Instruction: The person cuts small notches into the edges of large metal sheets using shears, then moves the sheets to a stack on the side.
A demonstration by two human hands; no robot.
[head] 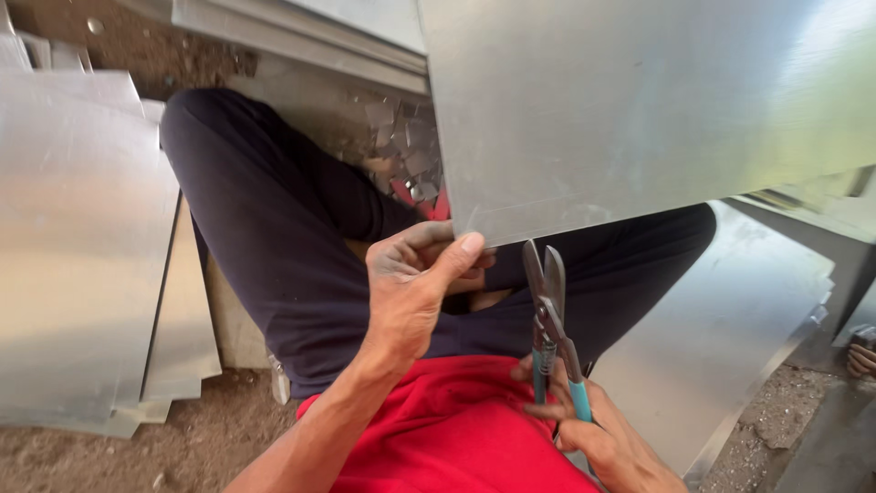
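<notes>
Left hand (pixel 411 283): grip pinched the lower edge of a metal sheet (pixel 630 100). Right hand (pixel 602 438): grip clenched on blue-handled snips (pixel 550 315), blades just under that edge.

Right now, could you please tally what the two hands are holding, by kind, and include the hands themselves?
Hands: 2, the left hand and the right hand
Metal sheets held: 1, the metal sheet pinched at its lower corner by the left hand
Cutting tools: 1, the tin snips with blue handles, in the right hand
Total: 4
</notes>
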